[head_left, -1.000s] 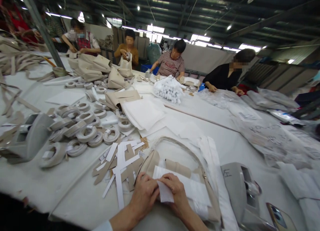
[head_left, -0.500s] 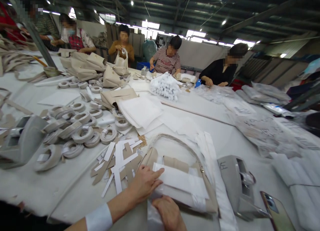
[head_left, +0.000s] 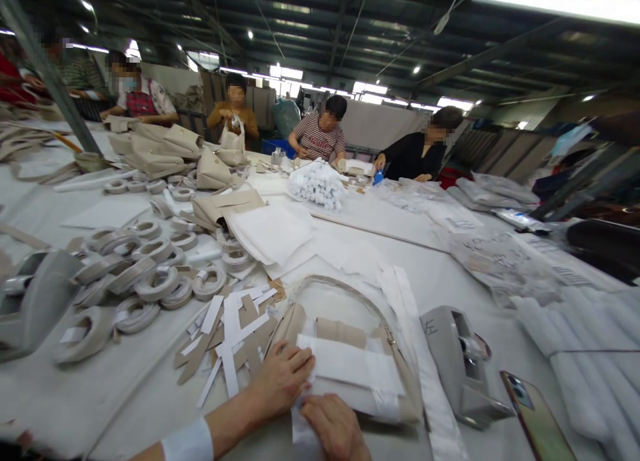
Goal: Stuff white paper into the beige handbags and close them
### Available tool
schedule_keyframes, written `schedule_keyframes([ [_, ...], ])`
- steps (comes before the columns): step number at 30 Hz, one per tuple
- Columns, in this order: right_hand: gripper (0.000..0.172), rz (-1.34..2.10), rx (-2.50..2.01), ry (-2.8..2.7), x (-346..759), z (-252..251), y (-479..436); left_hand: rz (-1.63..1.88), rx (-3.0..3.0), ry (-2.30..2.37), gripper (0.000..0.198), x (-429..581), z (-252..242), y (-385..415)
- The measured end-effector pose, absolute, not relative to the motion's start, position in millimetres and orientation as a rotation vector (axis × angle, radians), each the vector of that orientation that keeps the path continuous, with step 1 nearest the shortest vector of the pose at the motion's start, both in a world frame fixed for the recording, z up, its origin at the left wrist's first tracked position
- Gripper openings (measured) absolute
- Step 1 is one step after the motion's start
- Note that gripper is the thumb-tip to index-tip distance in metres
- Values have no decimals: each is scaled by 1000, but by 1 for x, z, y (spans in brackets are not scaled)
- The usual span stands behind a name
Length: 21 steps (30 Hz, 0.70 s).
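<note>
A beige handbag (head_left: 400, 391) lies flat at the near table edge, wrapped across its front with white paper (head_left: 350, 368). My left hand (head_left: 280, 378) rests on the bag's left end with fingers stretched out, pressing the paper's corner. My right hand (head_left: 333, 424) lies just below it, fingers curled down onto a sheet of white paper (head_left: 299, 428) at the bag's near edge. Whether it grips that sheet I cannot make out. The bag's curved handle (head_left: 345, 294) arches away from me.
Grey tape dispensers stand at right (head_left: 453, 364) and far left (head_left: 35, 308). A phone (head_left: 537, 421) lies by the right one. Loose paper and beige strips (head_left: 225, 334), several strap rolls (head_left: 150, 274) and stacked white sheets (head_left: 273, 231) lie left. Several people work along the far side.
My right hand dropped from the bag's front to its near edge and let go of a small white slip. My left hand opened flat on the bag. The view tilted up.
</note>
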State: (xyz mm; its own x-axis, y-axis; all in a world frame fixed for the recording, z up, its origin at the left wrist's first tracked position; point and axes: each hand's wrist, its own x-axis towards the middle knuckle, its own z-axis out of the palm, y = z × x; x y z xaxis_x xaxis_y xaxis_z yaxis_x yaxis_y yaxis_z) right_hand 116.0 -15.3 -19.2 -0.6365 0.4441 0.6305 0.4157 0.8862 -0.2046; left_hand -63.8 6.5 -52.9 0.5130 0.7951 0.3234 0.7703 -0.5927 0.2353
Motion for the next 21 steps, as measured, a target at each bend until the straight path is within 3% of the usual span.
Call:
schedule_keyframes([
  [6, 38, -44, -526, -2386, 113, -32, -26, 489, 2727, 1270, 63, -78, -50, -1],
  [21, 54, -35, -574, -2498, 109, -31, -40, 443, 2671, 1321, 62, -78, -53, -8],
])
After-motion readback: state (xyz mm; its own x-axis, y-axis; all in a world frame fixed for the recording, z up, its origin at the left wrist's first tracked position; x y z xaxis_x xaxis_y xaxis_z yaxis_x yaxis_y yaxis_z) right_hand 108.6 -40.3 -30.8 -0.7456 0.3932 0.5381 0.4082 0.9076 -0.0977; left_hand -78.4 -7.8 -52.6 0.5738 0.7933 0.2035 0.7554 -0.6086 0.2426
